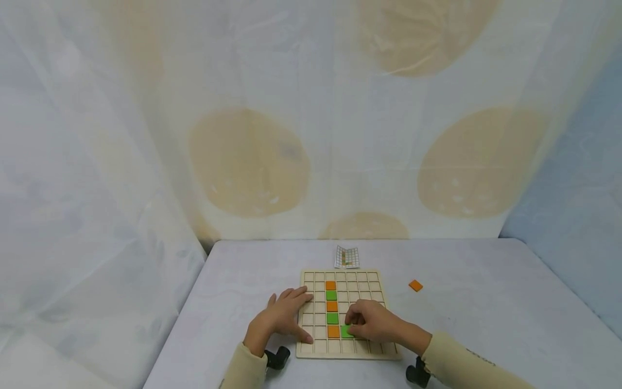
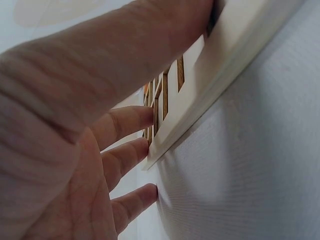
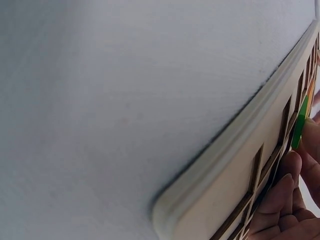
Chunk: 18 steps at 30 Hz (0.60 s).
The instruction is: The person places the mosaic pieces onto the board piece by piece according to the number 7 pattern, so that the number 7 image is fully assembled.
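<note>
A pale wooden grid board (image 1: 318,349) lies on the table, with a column of alternating orange and green square tiles (image 1: 332,306) set in its cells. My right hand (image 1: 374,321) pinches a green tile (image 1: 346,332) just right of the lowest orange tile (image 1: 333,332). In the right wrist view that green tile (image 3: 300,122) stands tilted at the fingertips, over the grid. My left hand (image 1: 282,316) rests at the board's left edge, thumb and fingers spread. The left wrist view shows the thumb and two fingertips on the board's frame (image 2: 200,107), another finger on the tabletop.
A loose orange tile (image 1: 415,285) lies on the table right of the board. Behind the board stands a small folded pattern card (image 1: 347,257) printed with a grid. Patterned cloth (image 1: 364,162) hangs at the table's back, with more at both sides.
</note>
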Motion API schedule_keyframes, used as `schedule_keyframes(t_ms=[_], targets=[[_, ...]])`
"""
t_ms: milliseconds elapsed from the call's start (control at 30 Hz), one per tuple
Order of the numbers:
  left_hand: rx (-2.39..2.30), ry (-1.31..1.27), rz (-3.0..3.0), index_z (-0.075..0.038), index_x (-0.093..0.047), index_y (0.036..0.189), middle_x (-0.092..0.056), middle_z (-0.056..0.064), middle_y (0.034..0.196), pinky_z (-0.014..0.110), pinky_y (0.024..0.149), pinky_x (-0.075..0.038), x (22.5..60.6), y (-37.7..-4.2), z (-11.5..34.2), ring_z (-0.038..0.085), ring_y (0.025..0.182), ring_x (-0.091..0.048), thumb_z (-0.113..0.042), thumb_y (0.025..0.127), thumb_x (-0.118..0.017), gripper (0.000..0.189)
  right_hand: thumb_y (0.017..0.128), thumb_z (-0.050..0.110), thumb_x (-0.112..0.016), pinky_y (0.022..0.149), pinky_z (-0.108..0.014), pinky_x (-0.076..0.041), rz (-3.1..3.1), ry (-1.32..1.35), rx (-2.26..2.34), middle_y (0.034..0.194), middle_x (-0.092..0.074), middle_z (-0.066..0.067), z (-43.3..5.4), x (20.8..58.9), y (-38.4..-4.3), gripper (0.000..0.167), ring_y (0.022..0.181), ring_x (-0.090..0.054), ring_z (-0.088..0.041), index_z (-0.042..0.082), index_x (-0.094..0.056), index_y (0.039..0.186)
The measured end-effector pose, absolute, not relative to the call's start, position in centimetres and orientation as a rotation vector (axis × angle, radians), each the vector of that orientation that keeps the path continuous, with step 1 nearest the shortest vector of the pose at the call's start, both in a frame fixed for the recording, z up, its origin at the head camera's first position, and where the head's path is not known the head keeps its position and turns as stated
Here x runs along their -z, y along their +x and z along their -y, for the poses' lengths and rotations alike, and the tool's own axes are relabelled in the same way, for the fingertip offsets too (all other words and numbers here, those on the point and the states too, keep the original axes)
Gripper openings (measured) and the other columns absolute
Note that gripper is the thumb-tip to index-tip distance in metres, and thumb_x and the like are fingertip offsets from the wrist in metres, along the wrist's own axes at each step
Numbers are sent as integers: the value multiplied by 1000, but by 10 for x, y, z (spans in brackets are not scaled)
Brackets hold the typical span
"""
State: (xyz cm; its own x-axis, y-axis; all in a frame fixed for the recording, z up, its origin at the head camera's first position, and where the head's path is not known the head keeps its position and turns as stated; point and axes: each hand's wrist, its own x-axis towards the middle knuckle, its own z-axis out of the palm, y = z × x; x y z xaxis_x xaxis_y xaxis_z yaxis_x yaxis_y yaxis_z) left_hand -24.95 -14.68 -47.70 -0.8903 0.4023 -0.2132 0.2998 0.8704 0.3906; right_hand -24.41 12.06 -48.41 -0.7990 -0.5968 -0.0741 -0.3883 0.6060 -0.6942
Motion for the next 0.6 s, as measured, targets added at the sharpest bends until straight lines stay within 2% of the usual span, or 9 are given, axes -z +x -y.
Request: schedule_keyframes(t_ms=[600], targets=[[-501, 515, -2748, -20, -45, 149, -33, 4, 161, 71, 114, -15, 479, -251, 148, 34, 146, -29, -52, 63, -90, 102, 87, 16, -75, 64, -22, -47, -2542, -783, 1001, 86, -62, 6, -119, 486, -243, 7, 74, -54, -6, 14, -71, 93]])
